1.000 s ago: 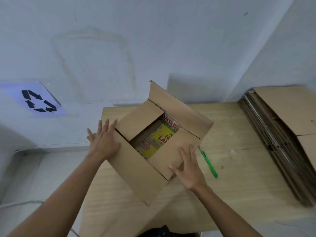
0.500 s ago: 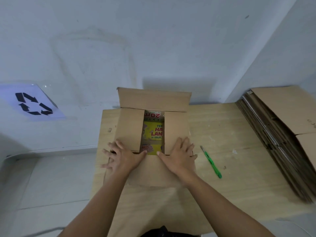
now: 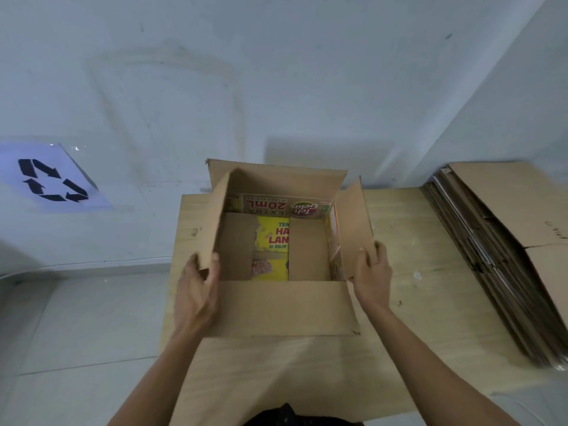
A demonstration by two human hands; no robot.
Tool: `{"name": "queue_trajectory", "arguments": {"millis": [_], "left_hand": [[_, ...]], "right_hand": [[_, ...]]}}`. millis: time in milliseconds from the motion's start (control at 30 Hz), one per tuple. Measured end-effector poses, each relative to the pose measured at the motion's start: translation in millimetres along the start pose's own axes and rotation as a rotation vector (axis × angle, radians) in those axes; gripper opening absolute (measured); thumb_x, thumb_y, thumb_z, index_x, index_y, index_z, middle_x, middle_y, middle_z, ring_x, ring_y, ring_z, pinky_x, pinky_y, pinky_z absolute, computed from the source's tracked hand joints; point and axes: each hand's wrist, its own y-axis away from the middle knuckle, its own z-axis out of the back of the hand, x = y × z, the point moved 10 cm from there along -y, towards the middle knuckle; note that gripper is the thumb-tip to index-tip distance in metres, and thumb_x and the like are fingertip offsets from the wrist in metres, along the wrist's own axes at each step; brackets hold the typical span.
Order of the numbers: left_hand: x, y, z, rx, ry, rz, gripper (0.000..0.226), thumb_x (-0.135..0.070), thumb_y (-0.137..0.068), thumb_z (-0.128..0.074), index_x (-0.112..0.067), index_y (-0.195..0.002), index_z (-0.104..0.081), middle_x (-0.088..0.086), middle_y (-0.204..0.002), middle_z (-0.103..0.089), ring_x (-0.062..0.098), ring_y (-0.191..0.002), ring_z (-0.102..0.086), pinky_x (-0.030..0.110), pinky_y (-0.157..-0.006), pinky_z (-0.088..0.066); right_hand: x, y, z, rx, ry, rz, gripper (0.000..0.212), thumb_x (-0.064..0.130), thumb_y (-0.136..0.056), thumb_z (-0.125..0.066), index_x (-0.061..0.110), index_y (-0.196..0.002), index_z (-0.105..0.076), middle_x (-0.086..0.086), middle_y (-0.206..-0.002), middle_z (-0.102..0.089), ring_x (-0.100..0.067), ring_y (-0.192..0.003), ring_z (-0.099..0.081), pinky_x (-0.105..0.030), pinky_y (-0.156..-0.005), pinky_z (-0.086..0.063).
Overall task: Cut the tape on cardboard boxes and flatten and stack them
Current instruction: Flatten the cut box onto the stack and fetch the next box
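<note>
1. The cardboard box (image 3: 285,305) sits upright on the wooden table (image 3: 415,302), mouth up and all four top flaps open. It lies between the two hands, near the table's left side.
2. The left hand (image 3: 195,290) grips the near corner of the left flap (image 3: 215,216). Its thumb is inside and its fingers are curled round the outside, clamped on the board.
3. The right hand (image 3: 373,275) pinches the near edge of the right flap (image 3: 353,229), thumb on the inner face and fingers wrapped behind.
4. Inside, the bottom flaps (image 3: 307,250) are folded in. Yellow print shows in the gap between them, so the bottom looks not yet opened. Whether tape holds it underneath cannot be told.
5. Handling, as a judgement: the box is empty, so it is light. The corrugated board is stiff across its panels but hinges easily at the creases. The flaps flex, so they make poor lifting points.
6. Better holds are the side walls or corner edges. To collapse the box, press on opposite corners.
7. A stack of flattened boxes (image 3: 498,247) lies at the table's right, well apart from the box.
8. A recycling sign (image 3: 52,179) is on the wall to the left.
</note>
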Motion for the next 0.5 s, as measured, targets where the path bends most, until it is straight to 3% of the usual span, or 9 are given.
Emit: {"name": "queue_trajectory", "arguments": {"millis": [67, 167, 200, 267, 300, 333, 400, 433, 500], "left_hand": [[23.0, -7.7, 17.8, -0.116, 0.122, 0.165, 0.074, -0.059, -0.105, -0.025, 0.001, -0.130, -0.061, 0.032, -0.129, -0.060, 0.043, -0.115, -0.059, 0.050, -0.098, -0.045], [70.6, -12.4, 12.2, -0.132, 0.468, 0.550, 0.067, -0.054, -0.107, -0.025, 0.001, -0.126, -0.060, 0.024, -0.127, -0.064, 0.036, -0.110, -0.064, 0.048, -0.093, -0.050], [80.9, -12.2, 4.0, -0.086, 0.580, 0.636, 0.059, -0.050, -0.108, -0.027, -0.001, -0.123, -0.059, 0.020, -0.124, -0.066, 0.031, -0.101, -0.065, 0.042, -0.085, -0.051], [93.8, -9.0, -6.6, -0.004, 0.663, 0.726, 0.046, -0.044, -0.109, -0.033, -0.006, -0.112, -0.059, 0.012, -0.109, -0.069, 0.022, -0.081, -0.063, 0.034, -0.071, -0.047], [95.2, -6.5, -7.1, 0.008, 0.675, 0.736, 0.043, -0.044, -0.109, -0.035, -0.008, -0.112, -0.059, 0.009, -0.098, -0.068, 0.018, -0.075, -0.060, 0.031, -0.067, -0.044], [93.8, -4.0, -6.5, 0.018, 0.681, 0.737, 0.041, -0.044, -0.108, -0.038, -0.009, -0.115, -0.058, 0.006, -0.091, -0.066, 0.016, -0.073, -0.059, 0.028, -0.065, -0.043], [86.9, -2.5, -7.7, 0.053, 0.723, 0.727, 0.039, -0.044, -0.107, -0.042, -0.010, -0.117, -0.056, 0.005, -0.089, -0.065, 0.017, -0.077, -0.061, 0.029, -0.068, -0.048], [84.8, -3.4, -8.4, 0.067, 0.744, 0.717, 0.039, -0.045, -0.106, -0.044, -0.009, -0.117, -0.057, 0.005, -0.092, -0.065, 0.018, -0.079, -0.062, 0.032, -0.070, -0.051], [79.2, -2.2, -12.3, 0.107, 0.790, 0.701, 0.042, -0.050, -0.104, -0.048, -0.010, -0.110, -0.060, 0.007, -0.100, -0.066, 0.019, -0.083, -0.063, 0.035, -0.073, -0.053]], "right_hand": [[-28.3, -9.8, 7.7, 0.030, -0.129, -0.104, 0.020, 0.026, -0.102, -0.054, 0.022, -0.122, -0.056, -0.013, -0.108, -0.068, -0.030, -0.083, -0.071, -0.044, -0.060, -0.063], [-74.7, -19.8, 17.7, -0.034, -0.256, -0.332, 0.039, 0.028, -0.097, -0.064, 0.012, -0.131, -0.051, -0.015, -0.112, -0.065, -0.035, -0.076, -0.074, -0.045, -0.059, -0.063], [-88.8, -21.8, 23.6, -0.083, -0.221, -0.404, 0.054, 0.027, -0.092, -0.070, 0.011, -0.136, -0.045, -0.016, -0.115, -0.062, -0.038, -0.080, -0.073, -0.049, -0.065, -0.063], [-97.5, -23.7, 36.7, -0.127, 0.037, -0.433, 0.088, 0.026, -0.080, -0.081, 0.012, -0.150, -0.029, -0.022, -0.134, -0.051, -0.045, -0.109, -0.064, -0.055, -0.090, -0.055], [-89.0, -27.3, 39.8, -0.122, 0.213, -0.328, 0.094, 0.022, -0.078, -0.083, 0.011, -0.152, -0.027, -0.024, -0.143, -0.043, -0.046, -0.123, -0.054, -0.054, -0.102, -0.047], [-61.1, -29.2, 39.6, -0.119, 0.388, -0.098, 0.088, 0.016, -0.078, -0.081, 0.010, -0.151, -0.032, -0.024, -0.148, -0.038, -0.046, -0.131, -0.045, -0.054, -0.109, -0.040], [2.3, -15.4, 13.7, -0.045, 0.670, 0.488, 0.059, 0.014, -0.083, -0.069, 0.010, -0.139, -0.051, -0.018, -0.147, -0.044, -0.041, -0.136, -0.039, -0.053, -0.113, -0.031], [25.1, -2.3, -6.2, 0.074, 0.722, 0.668, 0.049, 0.022, -0.084, -0.064, 0.013, -0.132, -0.057, -0.013, -0.142, -0.050, -0.037, -0.134, -0.042, -0.052, -0.113, -0.030], [29.4, 19.3, -53.1, 0.521, 0.728, 0.660, 0.048, 0.046, -0.089, -0.057, 0.022, -0.130, -0.058, -0.002, -0.139, -0.054, -0.027, -0.132, -0.046, -0.049, -0.112, -0.034]]}}
